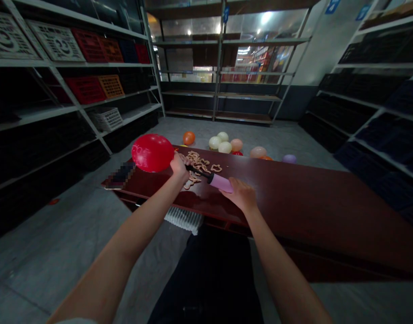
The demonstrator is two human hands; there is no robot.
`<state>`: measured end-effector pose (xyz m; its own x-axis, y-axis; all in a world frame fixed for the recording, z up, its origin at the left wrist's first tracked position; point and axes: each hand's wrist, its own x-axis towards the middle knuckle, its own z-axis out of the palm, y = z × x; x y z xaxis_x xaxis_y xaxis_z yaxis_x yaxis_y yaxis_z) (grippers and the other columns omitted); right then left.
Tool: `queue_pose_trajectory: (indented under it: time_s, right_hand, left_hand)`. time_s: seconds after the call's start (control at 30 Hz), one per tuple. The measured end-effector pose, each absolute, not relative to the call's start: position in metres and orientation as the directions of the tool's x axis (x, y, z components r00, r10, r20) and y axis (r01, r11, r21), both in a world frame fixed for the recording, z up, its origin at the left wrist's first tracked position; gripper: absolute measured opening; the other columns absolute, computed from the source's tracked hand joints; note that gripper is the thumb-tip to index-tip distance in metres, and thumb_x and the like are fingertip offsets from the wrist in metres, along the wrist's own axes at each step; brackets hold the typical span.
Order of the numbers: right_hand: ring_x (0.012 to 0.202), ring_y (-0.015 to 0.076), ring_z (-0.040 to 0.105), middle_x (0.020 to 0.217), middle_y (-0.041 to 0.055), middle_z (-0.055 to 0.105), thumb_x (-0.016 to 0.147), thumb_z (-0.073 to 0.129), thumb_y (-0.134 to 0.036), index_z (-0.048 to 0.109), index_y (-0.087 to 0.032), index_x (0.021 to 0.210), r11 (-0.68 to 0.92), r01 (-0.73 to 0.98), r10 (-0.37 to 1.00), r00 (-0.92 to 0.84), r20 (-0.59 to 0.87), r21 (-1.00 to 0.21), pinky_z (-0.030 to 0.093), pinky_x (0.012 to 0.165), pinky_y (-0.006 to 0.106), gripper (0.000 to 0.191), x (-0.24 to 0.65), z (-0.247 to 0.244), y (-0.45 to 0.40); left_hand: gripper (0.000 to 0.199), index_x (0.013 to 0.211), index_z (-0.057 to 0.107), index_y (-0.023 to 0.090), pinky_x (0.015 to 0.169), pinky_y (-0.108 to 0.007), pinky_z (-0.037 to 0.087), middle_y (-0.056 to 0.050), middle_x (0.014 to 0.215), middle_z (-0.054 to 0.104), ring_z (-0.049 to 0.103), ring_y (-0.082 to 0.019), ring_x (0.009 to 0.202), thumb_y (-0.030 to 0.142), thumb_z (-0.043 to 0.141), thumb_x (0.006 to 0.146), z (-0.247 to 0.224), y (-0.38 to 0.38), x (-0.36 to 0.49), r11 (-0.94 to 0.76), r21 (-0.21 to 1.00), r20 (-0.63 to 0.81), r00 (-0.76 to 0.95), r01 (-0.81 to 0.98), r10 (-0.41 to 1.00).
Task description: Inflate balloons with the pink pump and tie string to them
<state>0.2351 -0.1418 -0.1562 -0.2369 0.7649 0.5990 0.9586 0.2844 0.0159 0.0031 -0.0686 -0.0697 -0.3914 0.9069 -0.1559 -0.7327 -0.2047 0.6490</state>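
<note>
A red balloon (pixel 152 153), swollen with air, points left from my left hand (pixel 179 166). The fingers of that hand are closed round the balloon's neck where it meets the black nozzle end of a hand pump. My right hand (pixel 240 194) grips the pink barrel of the balloon pump (pixel 221 182), which slants down to the right above the table (pixel 294 193). Beneath and behind the pump lies a loose heap of limp, peach-coloured balloons (pixel 197 159), with one lying apart (pixel 216 168) to the right.
A blurred-out dark flat object (pixel 120 175) lies on the table's left corner. On the floor beyond are inflated balloons: orange (pixel 189 137), several cream (pixel 224 147), peach (pixel 258 152) and purple (pixel 289 159). Shelves with crates (pixel 88 45) stand left; more shelving (pixel 220 94) stands behind and right.
</note>
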Motion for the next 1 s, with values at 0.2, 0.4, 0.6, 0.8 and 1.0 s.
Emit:
queue_pose_trajectory:
  time_s: [0.2,0.4,0.6,0.8,1.0]
  right_hand:
    - [0.071,0.0171,0.064,0.085,0.0032,0.073,0.088,0.064,-0.057,0.067,-0.021,0.099,0.324,0.946,0.759,-0.248,0.602,-0.018,0.031,0.062,0.028,0.037,0.235,-0.16,-0.14]
    - [0.074,0.0197,0.065,0.085,0.0063,0.072,0.088,0.065,-0.054,0.067,-0.019,0.102,0.26,0.959,0.776,-0.137,0.615,-0.115,0.033,0.063,0.029,0.038,0.238,-0.16,-0.134]
    - [0.074,0.0221,0.065,0.084,0.0096,0.072,0.091,0.059,-0.057,0.067,-0.017,0.103,0.163,0.962,0.77,0.015,0.638,-0.219,0.035,0.062,0.03,0.042,0.245,-0.161,-0.131]
    - [0.073,0.0221,0.064,0.083,0.0088,0.072,0.091,0.059,-0.059,0.067,-0.017,0.103,0.097,0.975,0.76,0.057,0.648,-0.2,0.031,0.061,0.03,0.045,0.247,-0.161,-0.13]
    - [0.071,0.0188,0.064,0.084,0.0057,0.073,0.09,0.062,-0.058,0.067,-0.02,0.095,0.164,0.983,0.795,-0.08,0.601,-0.086,0.025,0.059,0.03,0.038,0.238,-0.155,-0.135]
  left_hand:
    - [0.049,0.063,0.026,0.021,0.041,-0.021,0.031,0.009,0.045,0.023,0.026,-0.006,0.034,0.038,0.048,0.103,-0.029,-0.077,-0.035,-0.257,0.664,-0.116,-0.437,-0.702,0.892]
    - [0.053,0.061,0.025,0.021,0.038,-0.022,0.028,0.008,0.044,0.02,0.023,-0.008,0.034,0.044,0.04,0.107,0.01,-0.076,-0.003,-0.388,0.648,0.061,-0.462,-0.656,0.885]
    - [0.052,0.06,0.028,0.022,0.036,-0.024,0.024,0.008,0.043,0.019,0.023,-0.008,0.032,0.042,0.042,0.106,-0.003,-0.052,0.075,-0.34,0.688,0.102,-0.378,-0.641,0.92]
    - [0.056,0.056,0.027,0.023,0.035,-0.026,0.024,0.007,0.04,0.025,0.026,-0.009,0.031,0.041,0.047,0.105,-0.05,-0.051,0.121,-0.245,0.681,0.025,-0.313,-0.69,0.949]
    - [0.047,0.06,0.027,0.022,0.037,-0.024,0.025,0.007,0.043,0.025,0.025,-0.008,0.032,0.029,0.041,0.105,-0.064,-0.054,0.083,-0.16,0.637,-0.189,-0.354,-0.754,0.916]
